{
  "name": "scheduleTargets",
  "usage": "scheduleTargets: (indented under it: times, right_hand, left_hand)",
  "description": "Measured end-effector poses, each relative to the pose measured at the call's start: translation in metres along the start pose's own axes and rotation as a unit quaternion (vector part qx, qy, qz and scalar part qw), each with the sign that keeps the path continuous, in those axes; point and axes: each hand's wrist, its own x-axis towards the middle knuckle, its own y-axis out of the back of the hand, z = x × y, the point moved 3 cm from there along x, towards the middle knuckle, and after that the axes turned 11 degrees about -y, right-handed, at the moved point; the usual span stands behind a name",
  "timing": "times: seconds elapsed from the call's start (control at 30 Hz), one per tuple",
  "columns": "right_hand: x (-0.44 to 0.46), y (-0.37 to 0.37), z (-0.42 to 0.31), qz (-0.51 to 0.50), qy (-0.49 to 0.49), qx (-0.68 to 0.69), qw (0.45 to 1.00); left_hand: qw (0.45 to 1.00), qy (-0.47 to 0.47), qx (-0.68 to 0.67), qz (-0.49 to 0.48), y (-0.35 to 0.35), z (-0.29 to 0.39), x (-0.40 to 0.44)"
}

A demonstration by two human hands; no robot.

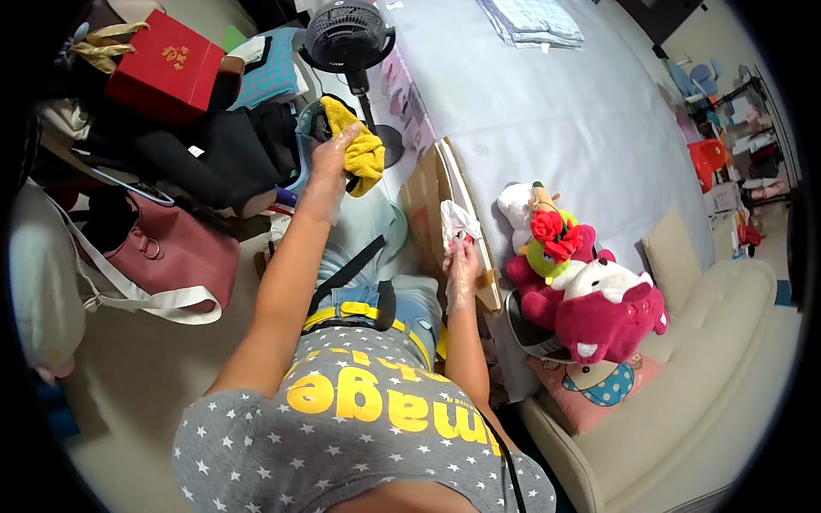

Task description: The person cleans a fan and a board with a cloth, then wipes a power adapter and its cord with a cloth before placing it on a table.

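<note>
My left hand, in a thin clear plastic glove, is closed round a yellow cloth, which hangs from my fingers beside a blue-rimmed container. On the right, my right hand wears a similar clear glove. Its fingers are closed on a crumpled white wrapper with red marks. That wrapper is in front of a brown cardboard panel leaning against the bed's side. Part of the container is hidden behind my left hand and the cloth.
A black fan stands beyond my left hand. Left are a red box, dark clothes and a pink bag with a white strap. The bed holds a maroon plush toy, red flowers and folded cloth.
</note>
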Motion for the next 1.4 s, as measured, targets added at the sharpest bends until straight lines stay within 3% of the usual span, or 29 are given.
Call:
scheduleTargets:
  times: [0.07,0.1,0.2,0.3,0.37,0.43,0.47,0.63,0.73,0.77,0.83,0.97,1.1,1.2,1.27,1.4]
  right_hand:
    - [-0.007,0.012,-0.031,-0.012,0.027,0.024,0.999]
    - [-0.004,-0.056,-0.021,-0.051,0.009,0.061,0.997]
    - [0.002,-0.04,-0.05,-0.053,0.065,0.054,0.995]
    - [0.0,-0.038,-0.058,-0.038,0.056,0.071,0.995]
    - [0.006,-0.042,-0.062,-0.04,0.08,0.08,0.993]
    - [0.014,-0.048,-0.057,-0.014,0.039,0.056,0.998]
    - [0.019,-0.047,-0.059,-0.012,0.055,0.059,0.997]
    - [0.046,-0.07,-0.079,-0.011,0.063,0.073,0.995]
    - [0.063,-0.094,-0.097,-0.02,0.067,0.07,0.995]
    - [0.072,-0.107,-0.105,-0.022,0.07,0.068,0.995]
    - [0.085,-0.138,-0.12,-0.067,0.078,0.034,0.994]
    - [0.131,-0.223,-0.156,-0.145,0.063,-0.044,0.987]
    - [0.189,-0.307,-0.199,-0.194,0.067,-0.124,0.971]
    - [0.241,-0.358,-0.229,-0.225,0.055,-0.148,0.961]
    - [0.287,-0.395,-0.252,-0.141,0.003,-0.155,0.978]
    - [0.359,-0.44,-0.274,-0.093,-0.08,-0.162,0.979]
  left_hand:
    - [1.0,0.004,-0.014,0.018,-0.011,-0.009,-0.011]
    - [0.999,-0.031,0.03,0.021,0.009,0.04,0.017]
    - [1.0,-0.006,0.003,0.026,0.0,0.029,0.02]
    - [0.998,-0.043,0.011,0.048,-0.013,0.031,0.022]
    - [0.998,-0.062,0.002,0.012,-0.011,0.015,0.049]
    - [0.996,-0.072,0.042,0.027,-0.018,0.016,0.062]
    - [0.998,-0.062,0.002,-0.029,-0.01,-0.003,0.089]
    - [0.998,-0.054,0.004,0.011,-0.044,0.013,0.12]
    - [0.991,-0.108,-0.02,0.072,-0.055,0.018,0.165]
    - [0.986,-0.158,-0.045,0.038,-0.054,0.017,0.196]
    - [0.97,-0.223,-0.078,0.066,-0.056,0.024,0.243]
    - [0.966,-0.19,-0.059,0.166,-0.039,0.059,0.341]
    - [0.965,-0.163,-0.194,0.07,-0.014,0.092,0.426]
    - [0.974,-0.126,-0.176,0.067,0.019,0.116,0.47]
    - [0.985,-0.082,-0.136,0.065,0.028,0.125,0.493]
    - [0.991,0.0,-0.108,0.084,0.068,0.105,0.537]
